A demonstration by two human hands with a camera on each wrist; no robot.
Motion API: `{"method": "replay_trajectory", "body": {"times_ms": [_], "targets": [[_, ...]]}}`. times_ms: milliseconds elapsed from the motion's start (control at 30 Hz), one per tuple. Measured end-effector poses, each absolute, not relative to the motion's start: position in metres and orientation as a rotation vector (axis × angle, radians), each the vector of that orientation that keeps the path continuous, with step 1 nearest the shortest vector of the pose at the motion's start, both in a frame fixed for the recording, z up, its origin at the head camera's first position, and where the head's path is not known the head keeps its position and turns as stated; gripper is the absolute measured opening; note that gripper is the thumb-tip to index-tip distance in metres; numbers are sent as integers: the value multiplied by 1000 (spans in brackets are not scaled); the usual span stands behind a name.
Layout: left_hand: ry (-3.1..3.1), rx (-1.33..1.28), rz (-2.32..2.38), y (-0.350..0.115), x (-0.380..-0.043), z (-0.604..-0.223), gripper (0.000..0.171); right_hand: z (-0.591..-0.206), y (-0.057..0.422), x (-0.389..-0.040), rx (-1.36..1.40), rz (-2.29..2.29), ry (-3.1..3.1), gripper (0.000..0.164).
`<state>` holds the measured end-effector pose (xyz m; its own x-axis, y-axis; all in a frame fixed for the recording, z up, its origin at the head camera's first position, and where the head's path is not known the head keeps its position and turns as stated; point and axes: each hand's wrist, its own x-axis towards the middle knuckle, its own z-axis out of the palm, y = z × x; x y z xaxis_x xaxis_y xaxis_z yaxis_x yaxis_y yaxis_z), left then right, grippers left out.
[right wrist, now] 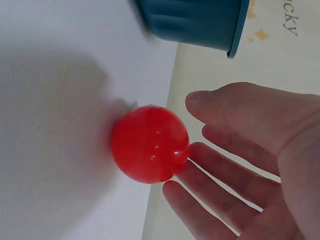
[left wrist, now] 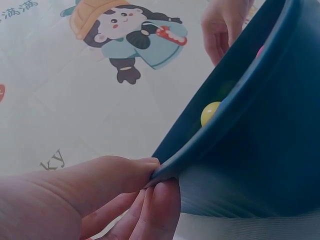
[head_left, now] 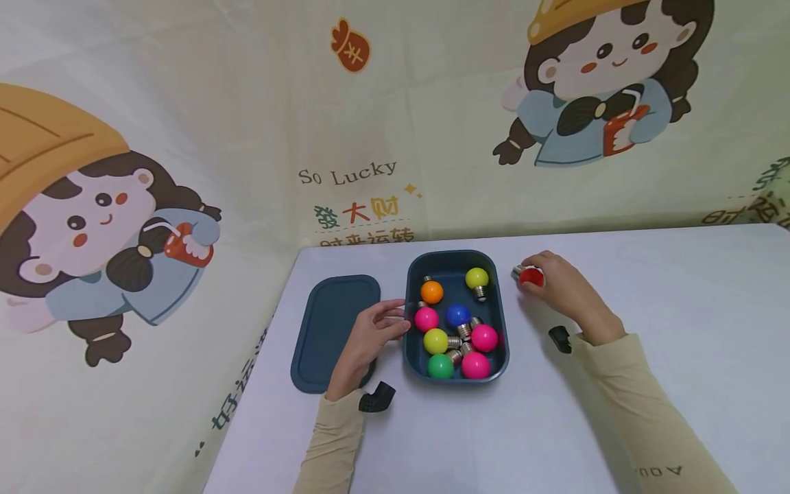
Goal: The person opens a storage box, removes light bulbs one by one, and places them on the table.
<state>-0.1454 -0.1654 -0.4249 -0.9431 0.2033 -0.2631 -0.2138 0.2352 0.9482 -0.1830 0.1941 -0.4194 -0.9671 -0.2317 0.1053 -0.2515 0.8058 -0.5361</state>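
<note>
A dark blue plastic box [head_left: 412, 261] on the table holds several coloured light bulbs: yellow, orange, pink, blue and green. My left hand [head_left: 375, 331] pinches its left rim between thumb and fingers, which the left wrist view shows close up. Right of the box, a red light bulb [right wrist: 150, 145] lies on the table, its metal base pointing left in the head view. Around it reaches my right hand [head_left: 563, 283]. In the right wrist view the thumb stands apart from the bulb, and the fingertips [right wrist: 197, 150] are at its side, seemingly touching it.
Left of the box lies a flat dark blue lid [head_left: 333, 322], partly under my left forearm. A white table [head_left: 494, 439] carries everything. Behind it hangs a cream printed cloth [head_left: 457, 137] with cartoon figures.
</note>
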Motion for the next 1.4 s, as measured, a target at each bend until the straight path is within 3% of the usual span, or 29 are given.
{"method": "replay_trajectory", "body": {"times_ms": [600, 1400], "targets": [[2222, 8, 1788, -167, -147, -433, 48, -399, 179, -176, 370, 880, -2963, 37], [2198, -12, 1775, -166, -149, -433, 52, -375, 123, -174, 393, 908, -2961, 40]]}}
